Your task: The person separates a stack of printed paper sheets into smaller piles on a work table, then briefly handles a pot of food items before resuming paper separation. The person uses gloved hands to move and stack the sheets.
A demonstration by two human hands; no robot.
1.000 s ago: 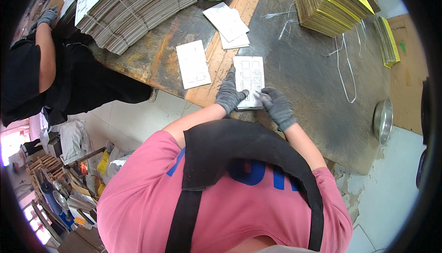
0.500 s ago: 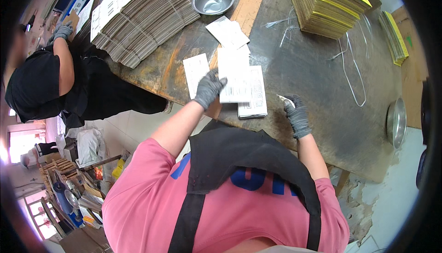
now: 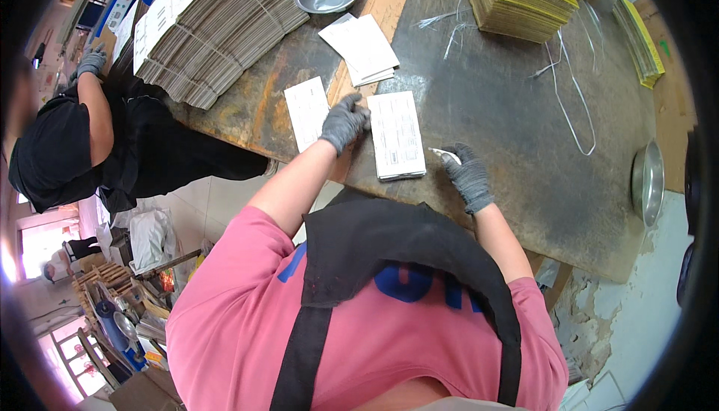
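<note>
Right hand (image 3: 470, 177): gloved, closed on a small white tool (image 3: 447, 156), just right of the stack of cards (image 3: 398, 138). The stack lies between both hands, fairly square. Left hand (image 3: 347, 123): fingers curled at the stack's left edge; grip cannot be determined. Work appears partway: a single card (image 3: 303, 105) and a loose pile (image 3: 365, 48) lie outside the stack, their status unclear.

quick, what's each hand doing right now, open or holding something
Left hand: open, fingers loosely bent, beside the left edge of the white card stack.
Right hand: closed on a small white object.
</note>
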